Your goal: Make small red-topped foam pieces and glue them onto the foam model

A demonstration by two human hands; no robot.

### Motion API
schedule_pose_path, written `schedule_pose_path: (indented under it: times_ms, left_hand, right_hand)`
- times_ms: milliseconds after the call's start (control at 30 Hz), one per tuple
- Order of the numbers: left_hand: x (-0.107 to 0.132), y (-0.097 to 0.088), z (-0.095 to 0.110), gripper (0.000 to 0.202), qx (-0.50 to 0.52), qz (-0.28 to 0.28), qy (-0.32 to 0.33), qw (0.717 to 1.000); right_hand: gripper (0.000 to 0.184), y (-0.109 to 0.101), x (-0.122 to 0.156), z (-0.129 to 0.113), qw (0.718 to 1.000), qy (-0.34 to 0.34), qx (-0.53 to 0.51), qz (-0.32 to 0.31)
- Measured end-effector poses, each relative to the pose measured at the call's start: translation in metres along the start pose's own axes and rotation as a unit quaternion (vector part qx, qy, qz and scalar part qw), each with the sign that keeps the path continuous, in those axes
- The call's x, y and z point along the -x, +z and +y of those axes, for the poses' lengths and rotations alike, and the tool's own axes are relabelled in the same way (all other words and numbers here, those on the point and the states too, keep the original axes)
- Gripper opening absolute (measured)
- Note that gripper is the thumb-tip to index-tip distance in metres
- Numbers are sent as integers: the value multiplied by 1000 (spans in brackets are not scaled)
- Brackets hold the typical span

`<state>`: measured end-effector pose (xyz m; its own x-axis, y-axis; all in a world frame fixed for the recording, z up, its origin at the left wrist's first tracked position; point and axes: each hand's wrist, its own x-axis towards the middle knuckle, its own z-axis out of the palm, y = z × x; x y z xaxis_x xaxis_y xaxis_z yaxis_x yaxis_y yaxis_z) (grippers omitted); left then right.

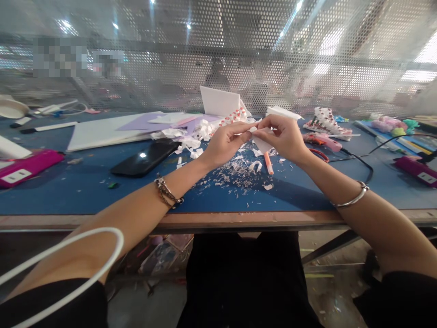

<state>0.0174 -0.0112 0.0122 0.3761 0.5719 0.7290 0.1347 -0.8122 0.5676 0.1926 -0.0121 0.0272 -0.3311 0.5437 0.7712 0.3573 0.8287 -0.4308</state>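
Left hand (227,142) and right hand (282,139) pinch white paper (262,144) above blue table (78,196). Beneath: fine white shreds (237,175), scattered; orange stick (268,164) beside them. Flat black device (145,159), bright spot on top, lies leftward.

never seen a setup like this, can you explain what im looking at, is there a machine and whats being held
There is no machine here, just a person's two bare hands. The single picture comes from a camera worn on the head, looking forward and down.

The right hand, with a silver metal bangle on its wrist, pinches a thin white piece, perhaps paper. The fingertips of the left hand meet it there; whether they grip too is hard to tell.

On the blue tabletop lie small white shavings, a short orange stick-like object, a flat black phone-like device with a bright light and flat lilac sheets.
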Motion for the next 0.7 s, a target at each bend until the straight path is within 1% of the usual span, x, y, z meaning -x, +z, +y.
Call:
schedule_pose_path:
  times_ms: [133,267,367,433,633,700]
  left_hand:
    - [-1,-2,-3,32,-21,-7,45,999]
    - [-2,-5,-7,29,-25,-2,47,999]
    - [-3,-7,-8,27,-14,11,50,999]
    - [-3,-10,-7,26,-18,16,65,998]
    - [-5,-18,0,22,-115,-1,144,983]
    - [-6,-19,1,22,-139,3,146,980]
  right_hand:
    - [19,1,0,1,999,-33,14,7]
    - [20,1,1,-1,999,-47,28,0]
    - [15,0,1,-3,998,-54,33,-8]
    - [12,-1,1,-4,998,-58,33,-12]
    - [10,-1,2,-5,998,-52,32,-18]
    - [11,0,2,-4,998,-48,33,-19]
